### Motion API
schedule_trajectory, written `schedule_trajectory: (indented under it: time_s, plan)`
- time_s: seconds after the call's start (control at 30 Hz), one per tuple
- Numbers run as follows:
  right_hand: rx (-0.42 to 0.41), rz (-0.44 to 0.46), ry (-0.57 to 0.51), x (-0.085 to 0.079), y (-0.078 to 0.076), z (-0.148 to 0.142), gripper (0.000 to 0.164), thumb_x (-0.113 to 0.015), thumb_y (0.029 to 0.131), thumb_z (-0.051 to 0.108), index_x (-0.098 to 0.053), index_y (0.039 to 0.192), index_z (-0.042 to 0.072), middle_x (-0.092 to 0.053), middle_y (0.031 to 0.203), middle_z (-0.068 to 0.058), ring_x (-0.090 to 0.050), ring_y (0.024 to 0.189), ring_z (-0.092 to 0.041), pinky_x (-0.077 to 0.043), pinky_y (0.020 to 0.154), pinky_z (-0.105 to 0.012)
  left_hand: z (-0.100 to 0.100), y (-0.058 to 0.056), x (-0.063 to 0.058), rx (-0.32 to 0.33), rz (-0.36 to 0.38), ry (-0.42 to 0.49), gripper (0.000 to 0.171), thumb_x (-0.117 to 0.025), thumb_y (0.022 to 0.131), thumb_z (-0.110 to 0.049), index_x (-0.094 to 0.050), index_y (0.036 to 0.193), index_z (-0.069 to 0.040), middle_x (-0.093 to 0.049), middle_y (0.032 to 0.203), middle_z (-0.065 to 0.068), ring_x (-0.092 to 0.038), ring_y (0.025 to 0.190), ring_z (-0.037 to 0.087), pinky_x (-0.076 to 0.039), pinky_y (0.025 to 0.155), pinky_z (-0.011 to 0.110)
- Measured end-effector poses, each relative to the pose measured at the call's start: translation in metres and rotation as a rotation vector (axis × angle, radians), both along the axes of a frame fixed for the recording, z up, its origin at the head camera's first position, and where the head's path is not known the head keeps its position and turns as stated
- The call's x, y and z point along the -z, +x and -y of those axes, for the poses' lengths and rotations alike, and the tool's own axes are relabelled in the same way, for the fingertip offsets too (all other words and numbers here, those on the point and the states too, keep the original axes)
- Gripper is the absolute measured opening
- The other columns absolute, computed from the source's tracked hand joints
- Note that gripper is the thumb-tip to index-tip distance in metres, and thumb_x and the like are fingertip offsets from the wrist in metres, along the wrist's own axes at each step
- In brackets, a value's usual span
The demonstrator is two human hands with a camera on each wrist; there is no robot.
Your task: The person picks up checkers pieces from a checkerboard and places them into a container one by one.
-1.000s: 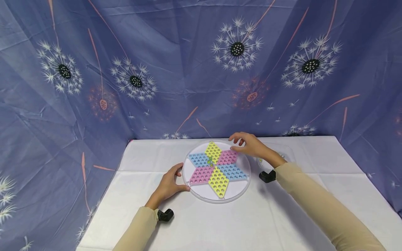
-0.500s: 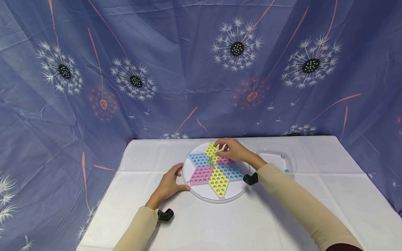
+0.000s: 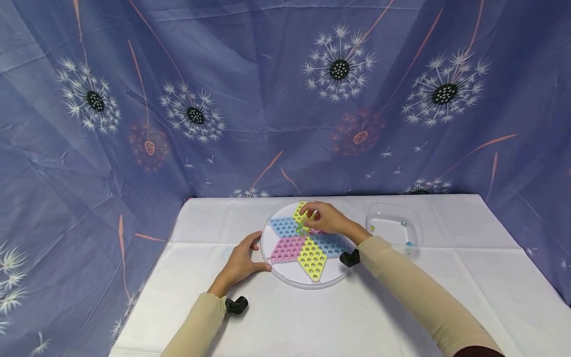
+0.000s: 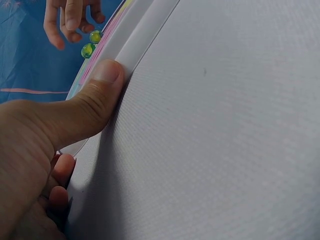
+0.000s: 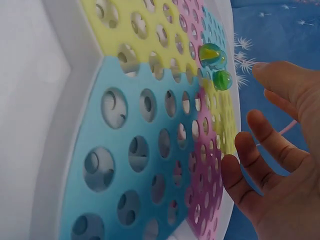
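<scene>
A round white Chinese checkers board with a yellow, pink and blue star of holes lies on the table. My left hand grips its left rim; in the left wrist view the thumb lies along the edge and the other fingers are curled. Over the upper middle of the star hovers my right hand, its fingers loosely bent and no marble visible between them. Several glass marbles sit at the star's centre, just beyond the right thumb. The right hand hides part of the upper right points in the head view.
A clear plastic container with a few marbles stands right of the board, among them a blue marble. White cloth covers the table. A blue dandelion-print curtain hangs behind and at the sides.
My right hand has moved left from beside the container, across the board's upper right, to the marbles at the centre. The container has come into full view. My left hand stays at the rim.
</scene>
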State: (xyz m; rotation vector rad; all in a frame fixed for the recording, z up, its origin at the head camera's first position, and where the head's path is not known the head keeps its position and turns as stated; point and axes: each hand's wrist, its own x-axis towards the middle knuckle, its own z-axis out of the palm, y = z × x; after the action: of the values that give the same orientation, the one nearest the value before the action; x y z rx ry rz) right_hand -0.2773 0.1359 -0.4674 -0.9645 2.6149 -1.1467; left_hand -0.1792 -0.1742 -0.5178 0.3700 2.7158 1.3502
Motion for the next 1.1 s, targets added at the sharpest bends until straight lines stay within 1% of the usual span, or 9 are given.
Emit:
schedule_trajectory:
  time_s: [0.2,0.4,0.6,0.7,0.9,1.1]
  plan:
    - [0.004,0.019,-0.003,0.006,0.001,0.004,0.031,-0.075,0.094,0.011,-0.069,0.123,0.003,-0.066,0.105,-0.014,-0.060,0.080,-0.019,-0.051,0.076,-0.037,0.000,0.001,0.001,-0.010,0.004,-0.001,0.107,-0.099,0.067,-0.023,-0.041,0.156,-0.007,-0.058,0.110,0.003,-0.051,0.102,0.022,-0.040,0.100,0.046]
    - [0.017,0.021,0.009,0.013,0.000,0.005,0.029,-0.076,0.093,0.012,-0.071,0.121,0.005,-0.066,0.101,-0.009,-0.059,0.079,-0.015,-0.051,0.076,-0.035,-0.001,0.002,0.001,-0.009,0.005,0.005,0.108,-0.099,0.067,-0.023,-0.041,0.156,-0.007,-0.059,0.111,0.004,-0.052,0.102,0.022,-0.040,0.100,0.046]
    - [0.029,0.071,0.037,0.016,0.000,0.006,0.028,-0.077,0.092,0.011,-0.071,0.119,0.008,-0.064,0.097,-0.005,-0.056,0.079,-0.015,-0.048,0.075,-0.034,-0.001,0.003,0.000,-0.015,0.006,0.008,0.108,-0.099,0.066,-0.024,-0.042,0.156,-0.007,-0.059,0.112,0.004,-0.052,0.103,0.022,-0.040,0.100,0.047]
    - [0.025,0.080,0.054,0.016,-0.001,0.007,0.027,-0.077,0.092,0.012,-0.072,0.118,0.008,-0.064,0.097,-0.004,-0.055,0.080,-0.015,-0.047,0.076,-0.033,-0.001,0.003,0.001,-0.014,0.003,0.007,0.108,-0.099,0.066,-0.024,-0.042,0.156,-0.007,-0.059,0.112,0.004,-0.053,0.103,0.022,-0.040,0.099,0.047]
    - [0.002,0.079,0.059,0.017,-0.002,0.007,0.022,-0.076,0.093,0.011,-0.075,0.114,0.008,-0.064,0.103,-0.008,-0.054,0.082,-0.016,-0.048,0.077,-0.034,0.000,0.002,0.001,-0.011,-0.006,0.003,0.108,-0.099,0.066,-0.024,-0.042,0.156,-0.008,-0.060,0.113,0.003,-0.053,0.103,0.021,-0.041,0.099,0.046]
    - [0.007,0.076,0.072,0.015,-0.002,0.006,0.019,-0.076,0.093,0.011,-0.076,0.112,0.009,-0.061,0.105,-0.010,-0.054,0.086,-0.017,-0.048,0.080,-0.036,-0.001,0.002,0.001,-0.009,-0.011,0.003,0.108,-0.099,0.066,-0.023,-0.042,0.156,-0.007,-0.061,0.114,0.004,-0.054,0.104,0.021,-0.042,0.099,0.046]
